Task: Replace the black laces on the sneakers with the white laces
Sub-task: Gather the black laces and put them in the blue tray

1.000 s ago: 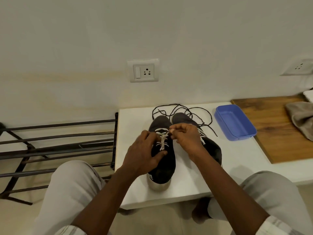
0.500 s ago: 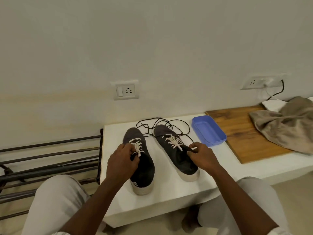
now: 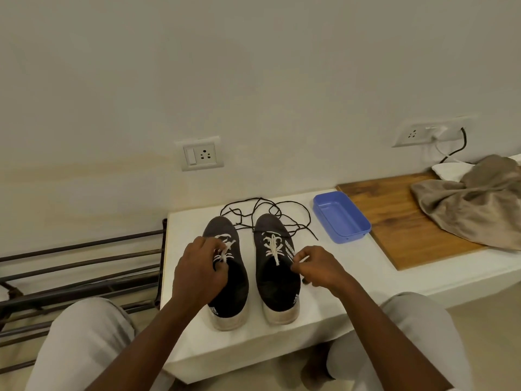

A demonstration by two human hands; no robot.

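Dark grey canvas sneakers with white rubber soles stand side by side on the white table (image 3: 184, 230), toes pointing to 12 o'clock and heels towards the person. The left sneaker (image 3: 234, 286) and the right sneaker (image 3: 277, 283) are near each other but do not touch.

Both are threaded with white. The left sneaker's white lace (image 3: 223, 237) crosses its upper, and the left hand (image 3: 197, 273) sits over the 9 o'clock side of that shoe, its fingers curled and pinching the lace just above the opening. The right sneaker's white lace (image 3: 273, 248) is crossed over its tongue, and the right hand (image 3: 318, 268), at 3 o'clock of that shoe, pinches a short white end of it between thumb and fingertips. The two hands are well apart, one at each sneaker.

Loose thin black laces (image 3: 262, 199) lie in a tangle of loops on the table at 12 o'clock of the shoes, with strands running over the right sneaker's toe.

At 2 o'clock rests a shallow blue rectangular plastic tray (image 3: 341, 217), just beside a brown wooden board (image 3: 400, 218), which carries a crumpled beige cloth (image 3: 473, 204) at its far right. A white wall socket with a switch (image 3: 200, 154) is on the wall at 12 o'clock, and a dark metal bar rack (image 3: 79, 266) stands at 9 o'clock of the table.
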